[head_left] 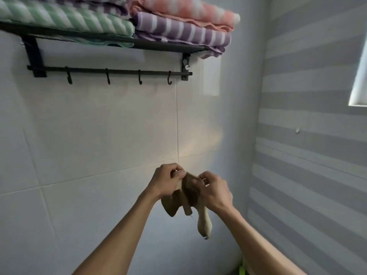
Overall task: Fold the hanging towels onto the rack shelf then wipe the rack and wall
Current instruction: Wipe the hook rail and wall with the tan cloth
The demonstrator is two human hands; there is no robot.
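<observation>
A small brown cloth (188,197) hangs crumpled between my two hands in front of the tiled wall (99,135). My left hand (166,180) pinches its upper left edge, and my right hand (215,190) grips its upper right part. Both hands are well below the black rack (111,72). Folded striped towels lie on the rack shelf: a green one (65,16) at left, a purple one (184,30) at right, a pink one (188,8) on top. The rail's hooks (140,77) are bare.
The striped side wall (307,135) meets the tiled wall in a corner at the right. A bright window edge (359,80) shows at the far right. Something green (242,269) peeks out at the bottom near my right forearm.
</observation>
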